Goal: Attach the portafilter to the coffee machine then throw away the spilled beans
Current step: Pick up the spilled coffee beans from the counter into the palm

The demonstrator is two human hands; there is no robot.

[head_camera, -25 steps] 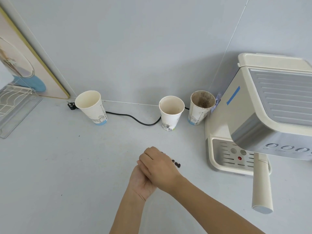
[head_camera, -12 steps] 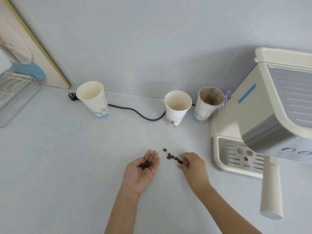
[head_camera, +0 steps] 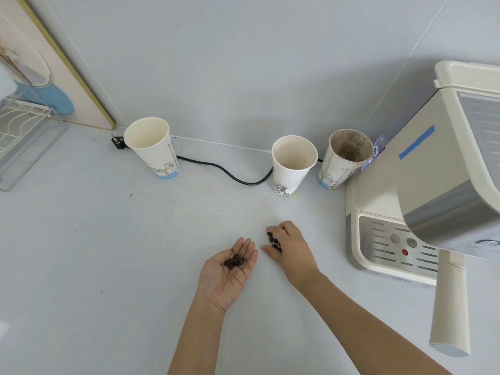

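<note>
My left hand (head_camera: 226, 274) lies palm up on the grey counter and cradles several dark coffee beans (head_camera: 234, 261). Just to its right, my right hand (head_camera: 290, 250) curls palm down over several more spilled beans (head_camera: 271, 240) on the counter, fingertips touching them. The cream and steel coffee machine (head_camera: 422, 185) stands at the right. A cream portafilter handle (head_camera: 450, 307) sticks out toward me from under its front, above the drip tray (head_camera: 378, 244).
Three paper cups stand by the wall: one at the left (head_camera: 153, 146), one in the middle (head_camera: 292, 163), and a coffee-stained one (head_camera: 345, 158) beside the machine. A black power cord (head_camera: 230, 173) runs behind them. A wire rack (head_camera: 24, 133) sits far left.
My hands were stacked together a second ago. They have since parted: the left stays palm up with beans, and the right has gone out over the spilled beans and curled around them.
</note>
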